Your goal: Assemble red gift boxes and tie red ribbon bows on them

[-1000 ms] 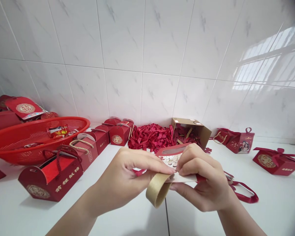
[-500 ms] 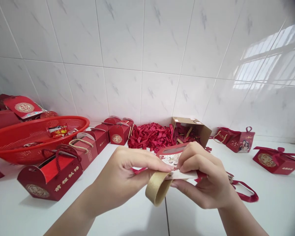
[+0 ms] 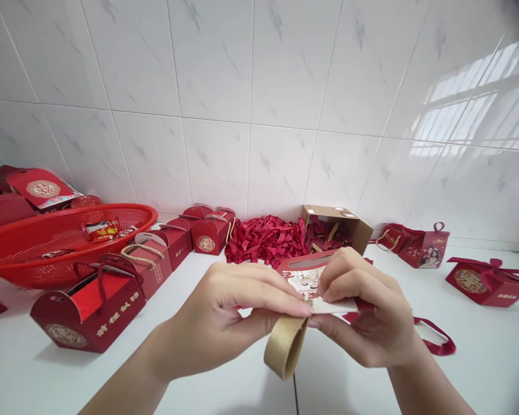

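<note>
Over the white table I hold a red and white printed gift box between my two hands. A loop of gold ribbon hangs down from its near edge. My left hand is closed, thumb and fingers pinching the ribbon's top where it meets the box. My right hand grips the box's right side, with the thumb underneath and curled fingers on top. Fingers cover part of the print and the spot where ribbon and box join.
Red gift boxes line the left beside a red plastic basket with wrapped sweets. Against the tiled wall lie a heap of red ribbons and a cardboard box on its side. More boxes and a ribbon loop are right.
Both hands have shifted slightly right. The gold ribbon loop has moved right and a little lower, and more of the box's print shows between my hands.
</note>
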Demonstrator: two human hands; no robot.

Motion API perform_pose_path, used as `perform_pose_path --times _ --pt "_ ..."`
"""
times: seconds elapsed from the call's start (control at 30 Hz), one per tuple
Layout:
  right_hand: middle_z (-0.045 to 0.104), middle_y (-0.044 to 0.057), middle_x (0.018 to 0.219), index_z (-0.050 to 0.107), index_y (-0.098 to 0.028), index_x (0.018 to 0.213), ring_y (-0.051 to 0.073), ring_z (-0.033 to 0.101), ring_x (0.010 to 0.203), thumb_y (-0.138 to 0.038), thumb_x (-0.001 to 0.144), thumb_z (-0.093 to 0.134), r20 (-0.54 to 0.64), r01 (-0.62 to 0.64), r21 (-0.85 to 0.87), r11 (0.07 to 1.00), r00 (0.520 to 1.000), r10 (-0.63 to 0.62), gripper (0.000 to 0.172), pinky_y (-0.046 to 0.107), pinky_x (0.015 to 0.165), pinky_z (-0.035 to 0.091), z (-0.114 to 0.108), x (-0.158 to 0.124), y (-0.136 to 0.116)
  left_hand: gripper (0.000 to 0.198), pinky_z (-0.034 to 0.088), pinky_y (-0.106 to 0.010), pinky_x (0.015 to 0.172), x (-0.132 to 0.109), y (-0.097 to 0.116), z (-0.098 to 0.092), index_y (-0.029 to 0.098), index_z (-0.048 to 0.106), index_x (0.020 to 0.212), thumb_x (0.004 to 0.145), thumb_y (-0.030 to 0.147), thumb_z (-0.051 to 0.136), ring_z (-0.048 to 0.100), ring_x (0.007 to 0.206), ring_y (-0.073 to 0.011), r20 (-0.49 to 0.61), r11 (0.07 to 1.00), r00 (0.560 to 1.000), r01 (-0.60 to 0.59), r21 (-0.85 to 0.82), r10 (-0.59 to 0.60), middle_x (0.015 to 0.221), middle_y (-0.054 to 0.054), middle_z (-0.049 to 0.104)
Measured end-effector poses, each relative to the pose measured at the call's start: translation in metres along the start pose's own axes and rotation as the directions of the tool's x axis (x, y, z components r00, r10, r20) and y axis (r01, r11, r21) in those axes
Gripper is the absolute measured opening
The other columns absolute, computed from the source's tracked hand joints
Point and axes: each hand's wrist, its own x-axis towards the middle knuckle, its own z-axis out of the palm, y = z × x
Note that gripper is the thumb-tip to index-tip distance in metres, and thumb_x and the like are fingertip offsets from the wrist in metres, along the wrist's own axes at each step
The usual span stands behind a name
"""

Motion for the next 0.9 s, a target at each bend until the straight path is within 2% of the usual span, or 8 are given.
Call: perform_pose_path --times 0.17,0.33,0.4,0.47,0.6,0.67,0.77,0.9 --pt "0.054 0.003 0.069 0.051 -0.016 0.081 0.014 0.048 0.06 -0.015 0.074 0.068 -0.027 0.012 0.008 1.0 1.0 -0.012 0.018 0.03 0.054 0.035 -0.001 -0.001 -0.001 0.024 0.056 -0.025 0.068 -0.003 0.003 0.0 0.015 0.067 0.093 0.074 0.0 0.064 0.067 0.077 -0.0168 -0.037 0.998 0.999 0.039 0.051 -0.037 0.083 -0.005 0.073" --pt "0.055 0.004 0.068 0.052 -0.016 0.081 0.015 0.049 0.058 -0.017 0.075 0.066 -0.089 0.047 0.015 0.999 0.995 -0.046 0.015 0.031 0.054 0.036 0.001 0.0 -0.003 0.03 0.054 -0.028 0.064 -0.001 0.002 0.001 0.013 0.065 0.095 0.07 -0.001 0.06 0.064 0.08 -0.0191 0.065 1.0 0.998 0.025 -0.009 -0.024 0.086 -0.008 0.069" --pt "0.055 0.003 0.068 0.053 -0.016 0.082 0.015 0.05 0.058 -0.017 0.075 0.066 -0.117 0.056 0.031 0.998 0.992 -0.052 0.015 0.031 0.053 0.036 0.004 0.0 -0.003 0.031 0.054 -0.028 0.064 -0.001 -0.002 0.005 0.013 0.064 0.093 0.066 -0.003 0.062 0.064 0.08 -0.0189 0.045 0.999 0.998 -0.034 -0.038 0.036 0.086 -0.008 0.068" --pt "0.055 0.003 0.069 0.053 -0.016 0.083 0.015 0.051 0.06 -0.018 0.076 0.066 -0.153 0.05 0.075 0.996 0.987 -0.038 0.015 0.031 0.054 0.038 0.007 -0.001 -0.004 0.028 0.055 -0.028 0.066 -0.001 -0.006 0.01 0.013 0.064 0.089 0.067 -0.004 0.064 0.064 0.079 -0.0176 -0.034 0.99 0.99 -0.135 -0.03 0.134 0.083 -0.007 0.068" --pt "0.055 0.003 0.075 0.055 -0.017 0.088 0.016 0.054 0.066 -0.016 0.074 0.069 -0.182 -0.036 0.211 0.977 0.98 0.075 0.02 0.032 0.057 0.044 0.012 -0.001 -0.007 0.026 0.055 -0.028 0.068 -0.001 -0.009 0.015 0.013 0.064 0.09 0.071 -0.005 0.063 0.065 0.076 -0.0154 -0.165 0.955 0.944 -0.266 0.132 0.285 0.08 -0.007 0.068" --pt "0.057 0.005 0.081 0.056 -0.017 0.092 0.019 0.056 0.074 -0.013 0.072 0.07 -0.164 -0.068 0.212 0.975 0.981 0.104 0.025 0.034 0.062 0.048 0.011 0.001 -0.009 0.027 0.054 -0.03 0.07 -0.001 -0.007 0.012 0.013 0.064 0.09 0.072 -0.007 0.061 0.066 0.076 -0.0152 -0.162 0.923 0.925 -0.3 0.243 0.343 0.08 -0.006 0.07" --pt "0.059 0.009 0.09 0.059 -0.015 0.096 0.021 0.058 0.084 -0.007 0.073 0.067 -0.129 -0.037 0.163 0.986 0.99 0.058 0.027 0.036 0.069 0.05 0.008 0.003 -0.01 0.028 0.054 -0.03 0.072 -0.002 -0.003 0.008 0.015 0.065 0.089 0.073 -0.007 0.059 0.067 0.076 -0.0143 -0.125 0.88 0.917 -0.315 0.354 0.378 0.08 -0.004 0.071" --pt "0.059 0.009 0.086 0.062 -0.013 0.092 0.019 0.059 0.077 -0.006 0.076 0.061 -0.094 0.024 0.171 0.985 0.996 -0.008 0.017 0.035 0.065 0.051 0.007 0.004 -0.01 0.029 0.054 -0.03 0.072 -0.003 -0.002 0.007 0.017 0.066 0.091 0.073 -0.005 0.06 0.067 0.078 -0.0149 -0.116 0.881 0.925 -0.3 0.366 0.363 0.083 -0.004 0.072"
